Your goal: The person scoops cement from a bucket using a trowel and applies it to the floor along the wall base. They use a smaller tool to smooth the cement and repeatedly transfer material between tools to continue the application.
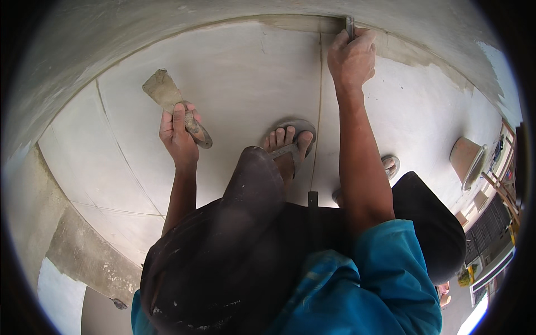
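Tiled floor [240, 84]: pale grey tiles fill most of the view, thin joint lines curving across them; every place below is told from the long joint line [319, 106] that runs up the middle
Wall base [167, 33]: grey rendered wall rising at the far end of the joint line, a rough patch of mortar where floor meets wall
Person's legs: dark trousers [234, 245] crouched over the near end of the joint line, blue sleeve [385, 268] to its right
Bucket [466, 159]: brownish, tipped on its side, well to the right of the joint line
Sandalled foot [287, 146]: flat on the tile just left of the joint line, about halfway along it
Right hand [352, 58]: at the far end of the joint line, just right of it, fingers curled tight round a slim metal tool [350, 25] whose tip meets the wall base
Left hand [177, 134]: well left of the joint line, raised above the tile, fingers wrapped round the handle of a putty knife
Putty knife [164, 92]: broad mortar-caked blade pointing up and away from the joint line, clear of the floor
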Tool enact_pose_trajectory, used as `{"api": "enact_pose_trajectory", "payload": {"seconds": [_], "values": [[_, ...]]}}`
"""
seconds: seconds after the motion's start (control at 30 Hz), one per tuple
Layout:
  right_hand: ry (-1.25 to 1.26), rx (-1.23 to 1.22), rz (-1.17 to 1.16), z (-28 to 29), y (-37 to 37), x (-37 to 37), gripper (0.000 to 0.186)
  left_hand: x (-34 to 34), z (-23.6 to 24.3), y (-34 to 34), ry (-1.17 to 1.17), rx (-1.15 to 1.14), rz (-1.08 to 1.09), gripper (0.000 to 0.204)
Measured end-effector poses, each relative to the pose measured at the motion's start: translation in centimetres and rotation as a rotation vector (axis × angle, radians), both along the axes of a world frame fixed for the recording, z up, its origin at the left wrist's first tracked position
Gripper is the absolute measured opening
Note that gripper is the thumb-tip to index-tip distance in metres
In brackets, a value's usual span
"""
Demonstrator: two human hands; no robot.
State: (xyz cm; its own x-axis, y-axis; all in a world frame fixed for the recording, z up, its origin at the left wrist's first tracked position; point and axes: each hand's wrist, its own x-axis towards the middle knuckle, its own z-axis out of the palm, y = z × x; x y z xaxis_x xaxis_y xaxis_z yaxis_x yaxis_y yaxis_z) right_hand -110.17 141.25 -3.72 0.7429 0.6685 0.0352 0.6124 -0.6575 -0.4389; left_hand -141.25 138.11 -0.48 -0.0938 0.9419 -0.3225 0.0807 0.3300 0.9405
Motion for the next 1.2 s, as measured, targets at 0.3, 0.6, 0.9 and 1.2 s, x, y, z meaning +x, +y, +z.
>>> {"api": "enact_pose_trajectory", "payload": {"seconds": [0.3, 0.6, 0.9, 1.2], "values": [[-0.031, 0.154, 0.299, -3.0, 3.4, -12.5, 0.024, -0.9, 0.2, -1.1, -0.015, 0.005, 0.084, 0.040], [-0.060, 0.319, 0.330, -3.6, 6.1, -19.0, 0.035, 0.1, 0.5, -0.7, -0.085, 0.000, 0.130, 0.042], [1.432, 0.433, 0.145, 0.7, 0.0, -7.0, 0.026, 1.8, 1.5, 0.8, -0.275, -0.346, -0.154, 0.033], [0.690, 0.473, 0.779, 7.6, -1.9, -1.5, 0.035, 7.1, 3.1, 3.8, -0.282, -0.480, -0.599, 0.033]]}}
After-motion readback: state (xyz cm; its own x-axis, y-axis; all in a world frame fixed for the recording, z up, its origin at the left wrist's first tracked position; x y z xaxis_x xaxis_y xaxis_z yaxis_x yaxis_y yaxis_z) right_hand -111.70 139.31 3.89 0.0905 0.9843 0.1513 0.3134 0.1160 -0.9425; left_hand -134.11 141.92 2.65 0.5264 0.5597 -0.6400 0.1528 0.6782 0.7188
